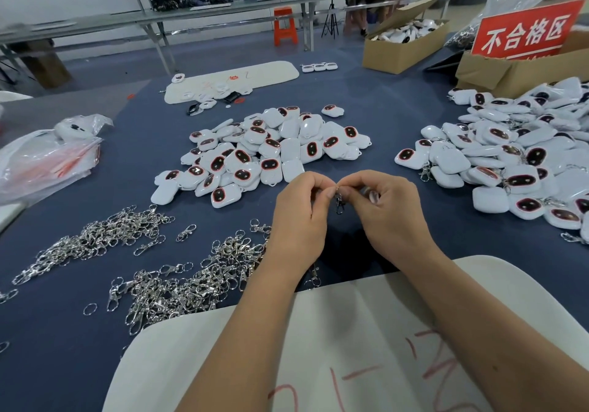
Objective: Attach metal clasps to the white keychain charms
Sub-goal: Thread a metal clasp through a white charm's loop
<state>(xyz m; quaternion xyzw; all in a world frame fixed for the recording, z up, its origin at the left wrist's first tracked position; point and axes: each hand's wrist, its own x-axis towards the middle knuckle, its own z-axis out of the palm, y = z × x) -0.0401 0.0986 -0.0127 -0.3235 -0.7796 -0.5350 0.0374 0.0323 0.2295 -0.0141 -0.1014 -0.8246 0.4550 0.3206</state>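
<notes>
Presently: left hand (pixel 298 211) and right hand (pixel 387 209) together, both pinching one clasp (pixel 339 203) above table (pixel 376 109) near edge | charm in right palm, unclear | judged: ring-opening; next needs loop threaded | spare clasps (pixel 178 281) left | charms (pixel 271 150) centre, finished pile (pixel 516 156) right; nothing obstructs.
</notes>
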